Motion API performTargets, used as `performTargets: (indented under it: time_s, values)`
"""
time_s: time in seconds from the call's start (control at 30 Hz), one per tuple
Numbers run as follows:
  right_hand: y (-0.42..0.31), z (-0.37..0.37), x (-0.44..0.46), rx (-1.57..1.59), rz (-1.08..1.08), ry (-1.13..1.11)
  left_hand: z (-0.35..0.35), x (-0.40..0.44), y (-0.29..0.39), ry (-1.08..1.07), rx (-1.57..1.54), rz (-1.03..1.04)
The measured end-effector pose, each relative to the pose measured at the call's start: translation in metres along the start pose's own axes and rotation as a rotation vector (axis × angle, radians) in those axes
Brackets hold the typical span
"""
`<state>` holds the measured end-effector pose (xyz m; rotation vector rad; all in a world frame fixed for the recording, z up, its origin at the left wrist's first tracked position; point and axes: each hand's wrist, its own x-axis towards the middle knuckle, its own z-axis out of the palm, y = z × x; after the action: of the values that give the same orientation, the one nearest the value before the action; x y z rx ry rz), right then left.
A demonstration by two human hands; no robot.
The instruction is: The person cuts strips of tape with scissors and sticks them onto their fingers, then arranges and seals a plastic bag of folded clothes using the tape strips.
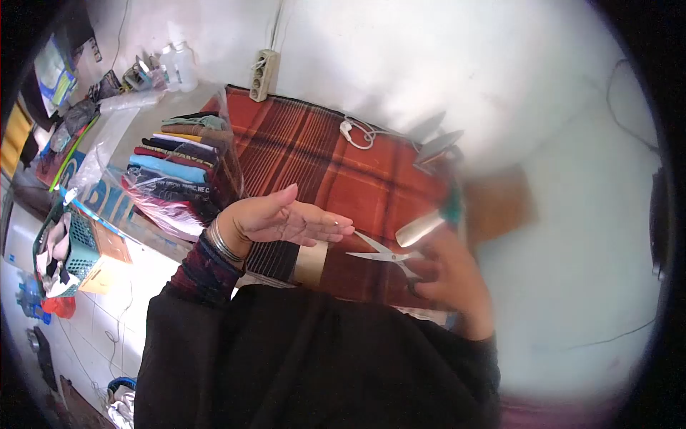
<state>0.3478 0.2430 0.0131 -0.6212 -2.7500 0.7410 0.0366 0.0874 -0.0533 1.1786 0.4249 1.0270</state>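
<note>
My left hand [289, 220] is held palm up with its fingers stretched out, over the red and brown plaid cloth [286, 143]; silver bangles circle the wrist. Nothing shows in its palm. The scissors [387, 256] are in my right hand [450, 275], their blades parted and pointing at the left fingertips. Motion blurs the right fingers around the handles. Just above the scissors lies a pale shiny roll [419, 229]. Left of my left hand, a stack of folded clothes [175, 168] lies in clear plastic.
An iron [437, 150] stands at the cloth's back right, its white cord [357, 134] beside it. A power strip [264, 74] leans on the wall. White bottles [179, 66] stand back left. At the left is a green basket [82, 250] with clothes.
</note>
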Motion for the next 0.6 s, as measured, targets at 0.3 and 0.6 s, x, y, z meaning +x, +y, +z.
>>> performTargets:
  time_s: [0.3, 0.6]
  values:
    - [-0.005, -0.005, 0.018, 0.071, -0.036, 0.004, 0.003, -0.017, 0.012, 0.038, 0.022, 0.039]
    - [-0.023, 0.004, 0.033, -0.028, -0.110, -0.045, 0.005, -0.016, 0.008, -0.018, 0.021, -0.022]
